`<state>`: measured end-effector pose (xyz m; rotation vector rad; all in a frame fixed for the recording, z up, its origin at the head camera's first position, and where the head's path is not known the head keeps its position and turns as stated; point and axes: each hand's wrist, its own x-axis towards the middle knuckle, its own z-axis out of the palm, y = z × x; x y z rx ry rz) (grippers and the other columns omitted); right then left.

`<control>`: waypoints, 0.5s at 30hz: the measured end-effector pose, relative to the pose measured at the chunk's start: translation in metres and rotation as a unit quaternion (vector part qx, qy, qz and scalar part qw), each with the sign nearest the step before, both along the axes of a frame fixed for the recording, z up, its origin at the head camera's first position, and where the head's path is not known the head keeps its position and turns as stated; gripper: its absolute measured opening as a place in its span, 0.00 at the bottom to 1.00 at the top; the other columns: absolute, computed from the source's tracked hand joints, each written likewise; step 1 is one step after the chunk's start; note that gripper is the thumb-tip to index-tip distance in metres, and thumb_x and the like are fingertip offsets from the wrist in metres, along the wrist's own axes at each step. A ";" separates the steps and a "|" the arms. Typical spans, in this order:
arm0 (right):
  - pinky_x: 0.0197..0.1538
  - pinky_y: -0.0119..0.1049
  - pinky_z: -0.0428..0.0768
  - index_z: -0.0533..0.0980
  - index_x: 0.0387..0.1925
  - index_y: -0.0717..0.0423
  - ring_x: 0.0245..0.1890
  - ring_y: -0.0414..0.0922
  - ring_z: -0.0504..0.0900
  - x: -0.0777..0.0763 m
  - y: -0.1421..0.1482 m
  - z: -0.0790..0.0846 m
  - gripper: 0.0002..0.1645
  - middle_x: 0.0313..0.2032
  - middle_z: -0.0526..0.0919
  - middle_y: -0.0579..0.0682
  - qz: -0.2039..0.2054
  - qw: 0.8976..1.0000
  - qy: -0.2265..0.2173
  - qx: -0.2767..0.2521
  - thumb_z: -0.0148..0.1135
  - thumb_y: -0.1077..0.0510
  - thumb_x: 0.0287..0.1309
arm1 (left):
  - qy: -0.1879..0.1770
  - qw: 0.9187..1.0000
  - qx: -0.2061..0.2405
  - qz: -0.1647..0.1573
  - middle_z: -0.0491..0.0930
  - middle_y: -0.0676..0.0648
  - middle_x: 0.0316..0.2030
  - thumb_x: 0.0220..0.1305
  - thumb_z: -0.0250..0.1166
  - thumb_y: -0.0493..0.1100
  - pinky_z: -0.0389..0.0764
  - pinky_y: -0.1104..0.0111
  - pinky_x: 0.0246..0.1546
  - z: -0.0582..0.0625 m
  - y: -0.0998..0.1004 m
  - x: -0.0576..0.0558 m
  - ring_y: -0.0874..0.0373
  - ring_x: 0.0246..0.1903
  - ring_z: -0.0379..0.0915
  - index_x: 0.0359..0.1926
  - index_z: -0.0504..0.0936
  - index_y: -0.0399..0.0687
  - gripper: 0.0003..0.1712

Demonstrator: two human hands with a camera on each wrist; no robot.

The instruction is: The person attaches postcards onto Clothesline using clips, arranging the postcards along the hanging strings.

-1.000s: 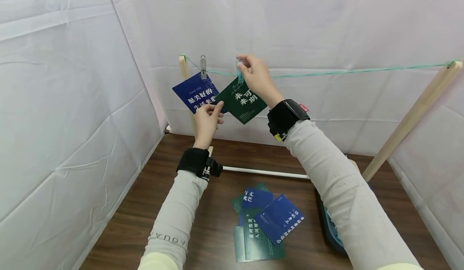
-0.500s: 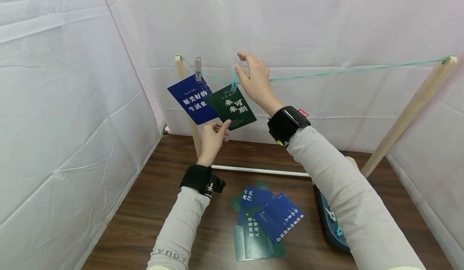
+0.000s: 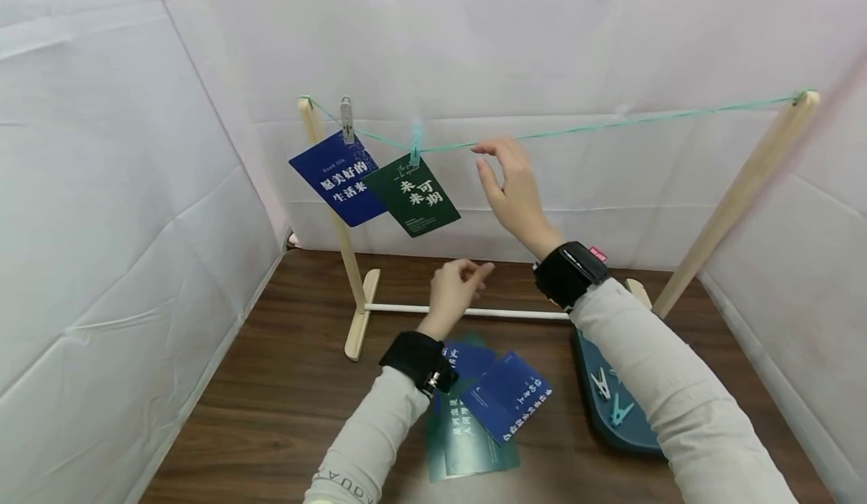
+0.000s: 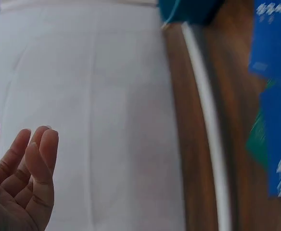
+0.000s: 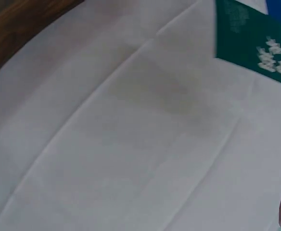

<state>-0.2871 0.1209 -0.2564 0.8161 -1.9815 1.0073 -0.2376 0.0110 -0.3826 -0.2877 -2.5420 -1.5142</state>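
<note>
A green card (image 3: pixel 421 201) hangs tilted from the string (image 3: pixel 582 129) by a light blue clothespin (image 3: pixel 415 145). To its left a blue card (image 3: pixel 337 178) hangs from a grey clothespin (image 3: pixel 348 121), its right part overlapped by the green one. My right hand (image 3: pixel 513 188) is just right of the green card, below the string, with thumb and fingers apart and nothing between them. Lower down, my left hand (image 3: pixel 457 293) hovers in front of the white rod (image 3: pixel 515 314), fingers loosely bent and holding nothing. In the left wrist view that hand (image 4: pixel 22 178) shows bare fingers.
Several blue and green cards (image 3: pixel 508 396) lie overlapping on the brown table (image 3: pixel 271 406), partly behind my left wrist. At right, a dark blue tray (image 3: pixel 633 440) holds clothespins (image 3: pixel 619 411), partly covered by my right sleeve. Wooden posts (image 3: pixel 738 203) carry the string.
My right hand has released the light blue clothespin and moved right and down. My left hand has let go of the green card and dropped down and right. The head view has shifted.
</note>
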 end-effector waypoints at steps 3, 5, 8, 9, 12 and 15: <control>0.53 0.42 0.65 0.72 0.43 0.64 0.47 0.51 0.69 -0.007 0.019 -0.015 0.12 0.42 0.75 0.58 -0.015 1.000 -0.013 -0.002 0.48 0.64 0.59 | -0.002 1.000 -0.011 -0.024 0.80 0.49 0.20 0.55 0.54 0.63 0.71 0.75 0.17 -0.012 0.022 0.001 0.64 0.16 0.74 0.36 0.79 0.47 0.25; 0.52 0.44 0.66 0.72 0.43 0.64 0.46 0.51 0.69 -0.012 0.031 -0.025 0.12 0.41 0.75 0.58 -0.023 0.999 -0.025 -0.006 0.48 0.64 0.59 | -0.003 0.999 -0.019 -0.041 0.80 0.49 0.21 0.55 0.55 0.61 0.71 0.75 0.16 -0.018 0.035 0.003 0.66 0.16 0.73 0.41 0.77 0.48 0.24; 0.49 0.45 0.67 0.72 0.43 0.64 0.46 0.51 0.68 -0.017 0.048 -0.039 0.12 0.42 0.74 0.58 -0.039 0.998 -0.048 -0.010 0.47 0.63 0.60 | -0.003 0.998 -0.029 -0.062 0.80 0.49 0.24 0.56 0.55 0.60 0.70 0.76 0.17 -0.027 0.055 0.007 0.65 0.18 0.74 0.50 0.72 0.51 0.25; 0.48 0.45 0.67 0.72 0.43 0.64 0.46 0.51 0.68 -0.018 0.053 -0.043 0.12 0.43 0.74 0.58 -0.041 0.998 -0.052 -0.011 0.47 0.62 0.60 | -0.001 0.997 -0.034 -0.066 0.80 0.49 0.25 0.57 0.55 0.60 0.70 0.76 0.18 -0.030 0.061 0.008 0.65 0.19 0.74 0.52 0.70 0.52 0.26; 0.48 0.45 0.66 0.72 0.43 0.64 0.46 0.52 0.67 -0.023 0.068 -0.054 0.12 0.43 0.74 0.59 -0.049 0.997 -0.059 -0.012 0.47 0.62 0.60 | 0.011 0.996 -0.053 -0.076 0.80 0.50 0.28 0.58 0.54 0.59 0.70 0.78 0.20 -0.037 0.077 0.011 0.65 0.22 0.75 0.55 0.67 0.54 0.27; 0.47 0.44 0.66 0.72 0.43 0.65 0.45 0.52 0.68 -0.027 0.082 -0.063 0.12 0.42 0.74 0.60 -0.054 0.997 -0.052 -0.010 0.47 0.64 0.60 | 0.028 0.993 -0.077 -0.089 0.80 0.52 0.28 0.59 0.53 0.59 0.69 0.79 0.21 -0.044 0.091 0.014 0.68 0.22 0.72 0.56 0.67 0.54 0.27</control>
